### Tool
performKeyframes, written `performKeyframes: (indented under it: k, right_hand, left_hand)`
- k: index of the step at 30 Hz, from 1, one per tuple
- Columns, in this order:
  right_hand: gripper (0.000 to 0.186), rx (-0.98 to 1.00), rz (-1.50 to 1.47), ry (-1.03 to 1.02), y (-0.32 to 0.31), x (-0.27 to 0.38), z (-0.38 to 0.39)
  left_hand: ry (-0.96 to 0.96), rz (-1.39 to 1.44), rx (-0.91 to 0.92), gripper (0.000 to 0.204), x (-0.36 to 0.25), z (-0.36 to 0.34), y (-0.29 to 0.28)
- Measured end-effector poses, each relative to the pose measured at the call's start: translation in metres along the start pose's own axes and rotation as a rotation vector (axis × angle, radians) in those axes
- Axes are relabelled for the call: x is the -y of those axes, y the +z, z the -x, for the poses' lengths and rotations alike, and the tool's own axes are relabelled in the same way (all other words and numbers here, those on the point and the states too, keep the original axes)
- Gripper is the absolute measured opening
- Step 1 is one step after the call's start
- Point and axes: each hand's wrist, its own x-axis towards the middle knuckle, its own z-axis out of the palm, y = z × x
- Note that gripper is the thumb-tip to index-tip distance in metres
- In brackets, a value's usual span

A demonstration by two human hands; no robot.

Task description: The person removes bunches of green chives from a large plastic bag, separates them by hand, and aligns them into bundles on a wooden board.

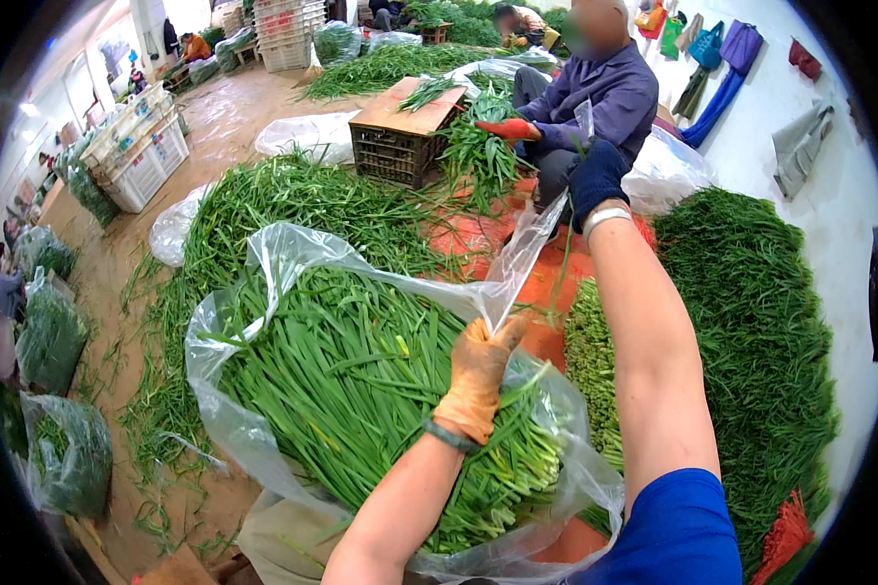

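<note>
A large clear plastic bag (263, 253) lies in front of me, stuffed with long green chive stalks (351, 380). My left hand (478, 375), in an orange glove, pinches the bag's upper edge near the middle. My right hand (593, 177), in a dark blue glove with a white wristband, is raised farther away and pulls a strip of the same plastic (537, 229) upward and taut.
A seated person in a purple shirt (610, 93) sorts chives over a dark crate (395, 146). Loose chive piles (293, 200) cover the floor; a stacked heap (751, 322) lies right. Filled bags (54, 336) stand left, white crates (141, 156) behind.
</note>
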Motion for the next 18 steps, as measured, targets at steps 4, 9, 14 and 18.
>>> performKeyframes:
  k: [4, 9, 14, 18]
  right_hand:
    - [0.022, -0.061, 0.526, -0.141, 0.041, 0.005, 0.005]
    - [0.037, -0.047, 0.674, 0.009, 0.07, -0.097, 0.004]
    - [0.03, -0.042, 0.546, -0.284, 0.075, -0.094, -0.001]
    - [0.008, 0.237, -0.723, 0.153, 0.055, 0.105, 0.03]
  left_hand:
    - [0.082, -0.055, -0.038, 0.011, 0.003, -0.001, -0.01]
    - [0.072, -0.18, -0.086, 0.008, 0.017, 0.004, -0.017]
    - [0.014, -0.16, -0.074, 0.008, 0.007, 0.009, -0.014]
    - [0.127, -0.237, -0.136, 0.012, 0.016, -0.001, -0.017]
